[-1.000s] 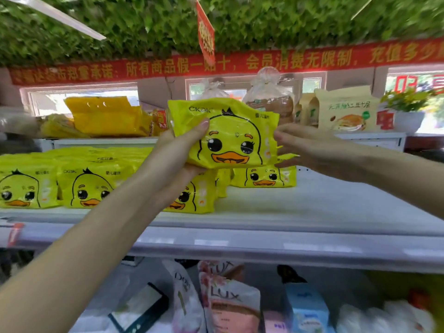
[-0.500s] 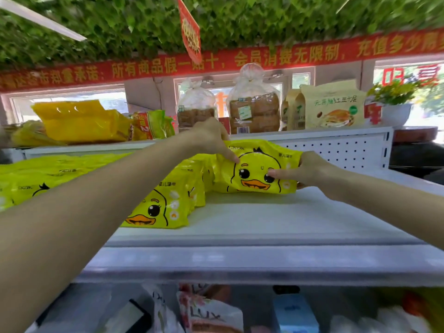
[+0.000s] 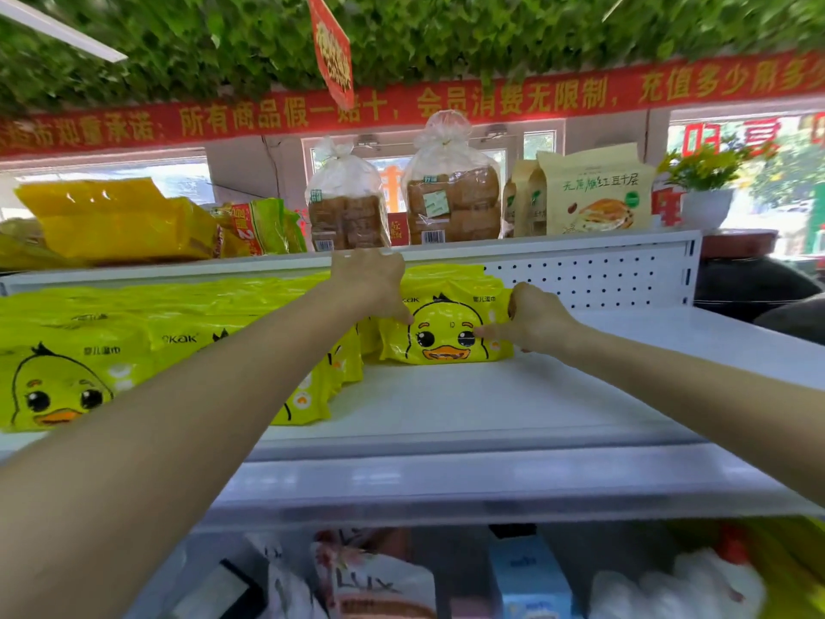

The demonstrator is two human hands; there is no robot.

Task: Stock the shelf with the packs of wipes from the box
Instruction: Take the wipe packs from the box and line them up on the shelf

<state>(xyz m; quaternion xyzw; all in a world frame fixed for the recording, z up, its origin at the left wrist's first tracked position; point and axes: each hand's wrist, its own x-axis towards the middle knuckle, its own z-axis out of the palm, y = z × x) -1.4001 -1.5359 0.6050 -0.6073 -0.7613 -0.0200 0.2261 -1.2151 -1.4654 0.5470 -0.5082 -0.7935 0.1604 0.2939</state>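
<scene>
The pack of wipes [image 3: 446, 339] stands on its long edge deep on the shelf [image 3: 468, 408], just right of the row of packs [image 3: 178, 332]. It sits between both grips: the left grip [image 3: 370, 283] curls over its top left corner and the right grip [image 3: 533, 321] pinches its right end. Its long axis runs left to right and the duck face points outward, so letting go looks next.
</scene>
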